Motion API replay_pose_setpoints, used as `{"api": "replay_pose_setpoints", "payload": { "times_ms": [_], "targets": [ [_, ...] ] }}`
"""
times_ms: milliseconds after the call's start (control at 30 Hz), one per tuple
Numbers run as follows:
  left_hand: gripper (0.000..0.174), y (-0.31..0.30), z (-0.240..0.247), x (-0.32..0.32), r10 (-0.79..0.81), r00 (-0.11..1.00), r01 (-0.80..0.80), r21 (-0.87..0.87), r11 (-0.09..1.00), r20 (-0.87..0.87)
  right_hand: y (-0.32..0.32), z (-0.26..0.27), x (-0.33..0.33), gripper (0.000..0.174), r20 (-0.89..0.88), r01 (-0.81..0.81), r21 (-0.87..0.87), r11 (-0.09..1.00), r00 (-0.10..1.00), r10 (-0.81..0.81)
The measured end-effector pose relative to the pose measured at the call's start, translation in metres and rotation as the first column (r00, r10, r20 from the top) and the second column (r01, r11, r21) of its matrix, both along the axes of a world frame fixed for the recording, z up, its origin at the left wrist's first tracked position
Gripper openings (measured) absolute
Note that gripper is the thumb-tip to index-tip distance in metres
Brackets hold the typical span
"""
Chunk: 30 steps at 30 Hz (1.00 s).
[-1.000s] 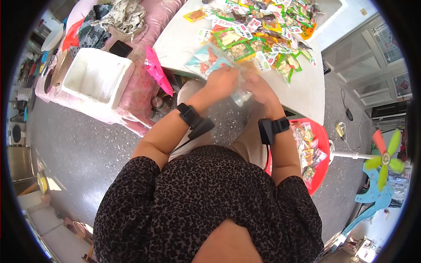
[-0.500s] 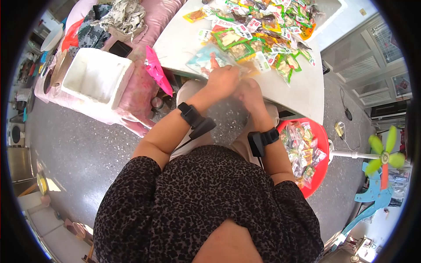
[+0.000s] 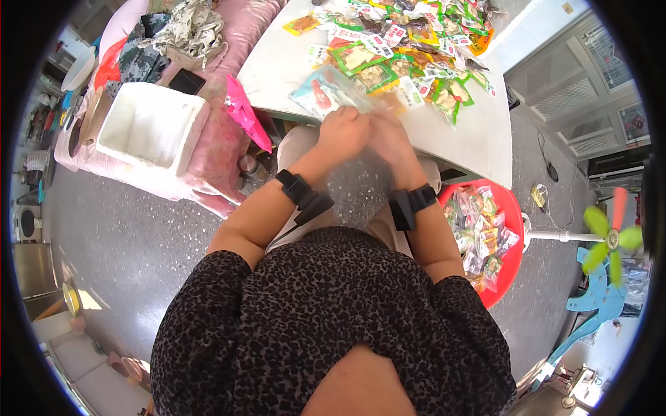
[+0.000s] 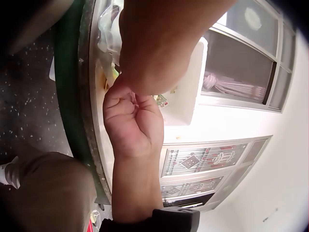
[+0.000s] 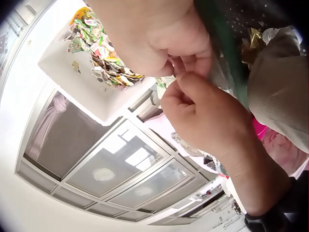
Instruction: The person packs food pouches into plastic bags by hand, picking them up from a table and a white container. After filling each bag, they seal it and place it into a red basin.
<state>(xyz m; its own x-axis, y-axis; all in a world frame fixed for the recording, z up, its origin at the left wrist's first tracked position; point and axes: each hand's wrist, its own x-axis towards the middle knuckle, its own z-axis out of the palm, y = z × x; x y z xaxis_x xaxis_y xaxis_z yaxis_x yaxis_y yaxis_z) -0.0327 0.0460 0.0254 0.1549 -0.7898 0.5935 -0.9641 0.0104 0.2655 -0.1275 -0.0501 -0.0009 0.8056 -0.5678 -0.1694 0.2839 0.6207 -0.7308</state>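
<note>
A clear plastic bag (image 3: 320, 91) with blue and red print lies slanted at the table's front edge in the head view. At its near end my left hand (image 3: 345, 132) has its fingers curled in and grips the plastic. My right hand (image 3: 390, 141), blurred, meets it fingertip to fingertip. In the right wrist view, thumb and curled index of the left hand (image 5: 207, 108) pinch close against the right fingers (image 5: 190, 63). Clear plastic (image 4: 110, 29) shows beyond the hands in the left wrist view. The pinched edge itself is hidden by the fingers.
Several food packets (image 3: 409, 52) pile up across the white table (image 3: 479, 145). A red tub (image 3: 512, 249) of packets stands at its right. On the left, a white foam box (image 3: 149, 128) and a pink bag (image 3: 244, 114) rest on a pink-covered surface. A fan (image 3: 612, 239) turns at far right.
My right hand came down and inward, then rose slightly to meet the left. The loose plastic that hung below the hands is out of sight. The head view has shifted slightly.
</note>
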Motion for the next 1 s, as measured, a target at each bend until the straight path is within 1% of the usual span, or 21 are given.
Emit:
{"api": "replay_pose_setpoints", "payload": {
  "times_ms": [33,133,167,233,333,433,533,633,733,833,867,900,933,967,1000],
  "targets": [
    [0.009,0.000,-0.004,0.000,0.003,1.000,-0.002,-0.041,0.999,0.003,-0.002,-0.005,0.004,0.024,0.020,0.009,-0.011,1.000,1.000,-0.008],
    [0.017,0.002,-0.008,0.006,0.030,0.999,-0.028,-0.159,0.987,0.010,-0.015,-0.020,0.021,0.026,0.091,-0.083,-0.098,0.992,0.992,0.092],
    [0.020,0.005,-0.008,0.008,0.052,0.999,-0.052,-0.139,0.989,-0.008,-0.015,-0.024,0.024,0.026,0.105,-0.042,-0.030,0.999,0.993,0.045],
    [0.027,0.016,-0.006,0.011,0.093,0.995,-0.097,-0.098,0.990,-0.046,-0.005,-0.009,0.024,0.026,0.121,0.042,0.109,0.993,0.991,-0.055],
    [0.036,0.034,-0.005,0.014,0.134,0.991,-0.133,-0.077,0.988,0.001,0.007,0.021,0.011,0.024,-0.090,0.120,0.072,0.990,0.989,-0.113],
    [0.027,0.036,-0.012,0.017,0.147,0.985,-0.130,-0.168,0.977,0.092,0.000,0.013,0.001,0.022,-0.123,0.151,0.032,0.988,0.982,-0.146],
    [0.023,0.026,-0.021,0.029,0.105,0.986,-0.076,-0.211,0.975,0.131,-0.005,0.012,-0.003,0.020,-0.128,0.157,0.021,0.987,0.980,-0.153],
    [0.017,0.021,-0.019,0.039,-0.006,0.987,0.043,-0.225,0.973,0.162,-0.006,0.016,-0.008,0.020,-0.140,0.170,0.000,0.985,0.976,-0.169],
    [0.011,0.023,0.003,0.047,-0.109,0.982,0.147,-0.256,0.955,0.156,-0.008,0.026,-0.018,0.021,-0.093,0.208,-0.175,0.962,0.970,-0.227],
    [0.010,0.024,0.032,0.058,-0.200,0.977,0.215,-0.297,0.930,0.080,-0.012,0.048,-0.025,0.029,-0.190,0.237,-0.314,0.920,0.933,-0.305],
    [0.008,0.024,0.042,0.060,-0.229,0.973,0.207,-0.315,0.926,-0.034,-0.014,0.051,-0.026,0.033,-0.149,0.234,-0.384,0.893,0.939,-0.310],
    [0.007,0.024,0.050,0.062,-0.251,0.947,0.189,-0.285,0.940,-0.199,-0.017,0.054,-0.025,0.037,-0.108,0.232,-0.452,0.861,0.944,-0.311],
    [0.005,0.024,0.058,0.064,-0.261,0.896,0.175,-0.255,0.951,-0.359,-0.021,0.058,-0.024,0.042,-0.066,0.231,-0.520,0.823,0.949,-0.308],
    [0.003,0.023,0.065,0.067,-0.261,0.821,0.168,-0.222,0.961,-0.508,-0.024,0.062,-0.020,0.045,-0.064,0.218,-0.571,0.792,0.949,-0.307],
    [0.004,0.019,0.071,0.071,-0.289,0.697,0.188,-0.221,0.957,-0.656,-0.026,0.067,-0.016,0.048,-0.061,0.205,-0.620,0.757,0.950,-0.308]
  ]
}}
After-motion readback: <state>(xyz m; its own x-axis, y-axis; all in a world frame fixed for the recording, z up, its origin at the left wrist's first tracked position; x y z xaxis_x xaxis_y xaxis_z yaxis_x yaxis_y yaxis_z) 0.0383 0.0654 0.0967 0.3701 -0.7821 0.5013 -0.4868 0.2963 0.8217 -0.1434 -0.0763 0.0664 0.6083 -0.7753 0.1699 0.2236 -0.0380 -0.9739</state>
